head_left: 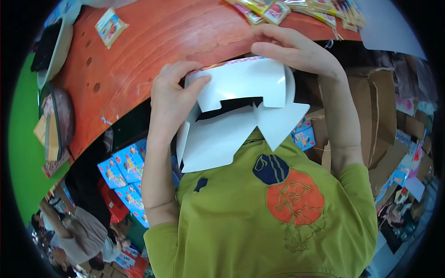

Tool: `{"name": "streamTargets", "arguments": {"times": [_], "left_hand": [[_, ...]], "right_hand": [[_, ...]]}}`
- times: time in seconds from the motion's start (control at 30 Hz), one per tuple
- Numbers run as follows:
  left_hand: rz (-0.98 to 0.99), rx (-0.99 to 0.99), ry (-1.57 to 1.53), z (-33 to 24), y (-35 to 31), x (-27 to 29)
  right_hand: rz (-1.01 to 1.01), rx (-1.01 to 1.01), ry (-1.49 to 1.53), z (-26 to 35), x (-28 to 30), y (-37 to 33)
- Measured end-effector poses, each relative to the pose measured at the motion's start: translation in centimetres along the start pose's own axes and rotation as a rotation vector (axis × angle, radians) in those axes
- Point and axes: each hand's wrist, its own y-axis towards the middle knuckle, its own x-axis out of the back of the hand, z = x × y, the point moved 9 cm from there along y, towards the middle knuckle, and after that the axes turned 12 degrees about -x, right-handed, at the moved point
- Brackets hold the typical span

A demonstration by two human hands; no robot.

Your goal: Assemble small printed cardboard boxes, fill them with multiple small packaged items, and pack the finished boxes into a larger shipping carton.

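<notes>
Box [241, 78]: one, of card, white on the faces turned to us; a pink patterned strip shows along its top edge. We find it before the chest, at the near edge of the table [153, 39], its opening toward the wearer.
Flaps [280, 120]: white, spread open, one broad and one pointed, both directed toward the shirt [232, 217].
Left hand [174, 92]: closed on the box's upper left corner, thumb flat on the white face, fingers bent over the top edge.
Right hand [299, 48]: above the box's upper right corner, fingers bent, thumb apart from the forefinger; we see nothing between them. We cannot tell whether the palm touches the card.
Tabletop: red-orange wood with dark round marks at left.
Packets [320, 8]: a flat, glossy heap at the far right; a single packet [111, 28] lies well apart, at the far left.
Basin [66, 39]: white, at the table's left end.
Blue boxes [130, 167]: several, printed, below table level at left.
Carton [384, 104]: brown, open, beyond the right forearm.
Co-worker [88, 229]: lower left, grey-brown top; we cannot make out the hands.
</notes>
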Motion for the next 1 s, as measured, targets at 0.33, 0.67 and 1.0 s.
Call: {"name": "streamTargets", "arguments": {"times": [0.33,0.67,1.0], "left_hand": [[0.165,-0.585,0.345,-8.3,2.6,-4.0],[0.275,-0.381,0.089,-6.9,4.9,-7.2],[0.281,-0.334,-0.031,-6.2,6.1,-8.6]], "right_hand": [[-0.130,-0.005,0.034,-4.2,0.0,-2.6],[-0.208,-0.100,0.116,-5.2,0.6,-4.2],[-0.279,-0.059,0.181,-5.2,1.3,-4.0]]}}
